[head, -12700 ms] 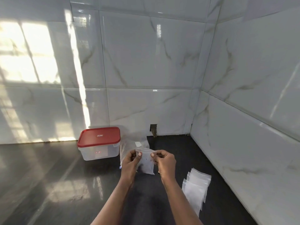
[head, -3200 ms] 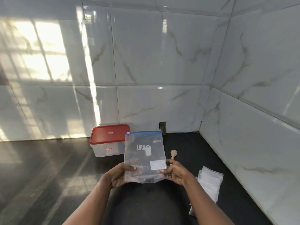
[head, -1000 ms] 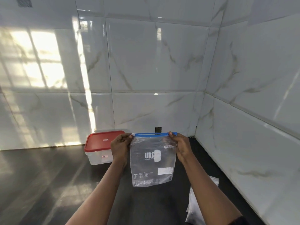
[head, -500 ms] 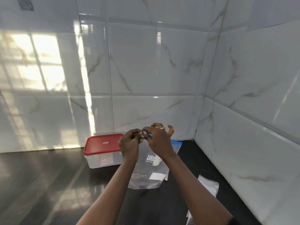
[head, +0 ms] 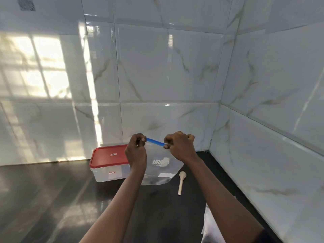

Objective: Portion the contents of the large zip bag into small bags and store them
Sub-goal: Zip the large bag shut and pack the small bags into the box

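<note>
I hold the large clear zip bag (head: 160,170) upright above the dark counter, its blue zip strip stretched between my hands. My left hand (head: 135,151) pinches the strip's left end. My right hand (head: 178,147) pinches it further right, fingers closed on the seal. The bag hangs down with white print on it and a thin dark layer at its bottom. A stack of small clear bags (head: 210,225) lies at the lower right, mostly hidden behind my right forearm.
A clear plastic box with a red lid (head: 109,163) stands just left of the bag, near the back wall. A small wooden spoon (head: 181,182) lies on the black counter (head: 52,199) to the right. Tiled walls close the back and right side.
Half a second ago my hands were bunched together at the bag's left corner. Now the right hand has slid to the right along the blue zip strip, away from the left.
</note>
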{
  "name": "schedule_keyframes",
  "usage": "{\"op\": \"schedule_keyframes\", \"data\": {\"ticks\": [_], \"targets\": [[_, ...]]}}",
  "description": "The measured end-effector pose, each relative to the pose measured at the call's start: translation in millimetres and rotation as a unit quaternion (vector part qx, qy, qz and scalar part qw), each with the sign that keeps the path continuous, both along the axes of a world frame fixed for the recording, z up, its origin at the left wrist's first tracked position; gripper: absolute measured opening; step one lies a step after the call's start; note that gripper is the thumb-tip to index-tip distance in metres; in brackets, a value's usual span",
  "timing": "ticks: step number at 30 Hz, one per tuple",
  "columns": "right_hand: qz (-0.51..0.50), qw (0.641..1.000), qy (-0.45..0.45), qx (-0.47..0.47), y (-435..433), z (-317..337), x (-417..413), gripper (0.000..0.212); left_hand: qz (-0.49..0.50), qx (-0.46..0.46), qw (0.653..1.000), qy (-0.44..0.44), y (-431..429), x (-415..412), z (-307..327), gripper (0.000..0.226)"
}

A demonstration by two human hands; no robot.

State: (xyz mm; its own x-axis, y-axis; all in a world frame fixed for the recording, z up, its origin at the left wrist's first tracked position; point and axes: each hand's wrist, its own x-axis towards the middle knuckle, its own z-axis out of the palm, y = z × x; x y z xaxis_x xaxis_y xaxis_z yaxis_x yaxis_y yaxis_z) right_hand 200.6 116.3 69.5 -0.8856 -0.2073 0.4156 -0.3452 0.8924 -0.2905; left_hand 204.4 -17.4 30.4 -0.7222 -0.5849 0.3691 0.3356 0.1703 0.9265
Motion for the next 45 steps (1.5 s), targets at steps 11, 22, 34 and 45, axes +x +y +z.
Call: {"op": "schedule_keyframes", "data": {"ticks": [11,22,34,45], "targets": [[-0.024,0.994,-0.088,-0.054,50,-1,-11,0.009,0.040,-0.011,0.999,-0.005,-13,-13,-6,0.024],[-0.002,0.970,-0.151,-0.192,52,5,-14,0.009,-0.011,-0.017,0.999,-0.043,-9,-23,-19,0.032],[0.080,0.931,-0.133,-0.329,12,14,-20,0.013,-0.153,-0.125,0.979,-0.058,53,-12,-12,0.029],[-0.048,0.772,-0.261,-0.578,75,-86,-89,0.052,-0.398,0.049,0.911,-0.091,7,-78,-12,0.027]]}}
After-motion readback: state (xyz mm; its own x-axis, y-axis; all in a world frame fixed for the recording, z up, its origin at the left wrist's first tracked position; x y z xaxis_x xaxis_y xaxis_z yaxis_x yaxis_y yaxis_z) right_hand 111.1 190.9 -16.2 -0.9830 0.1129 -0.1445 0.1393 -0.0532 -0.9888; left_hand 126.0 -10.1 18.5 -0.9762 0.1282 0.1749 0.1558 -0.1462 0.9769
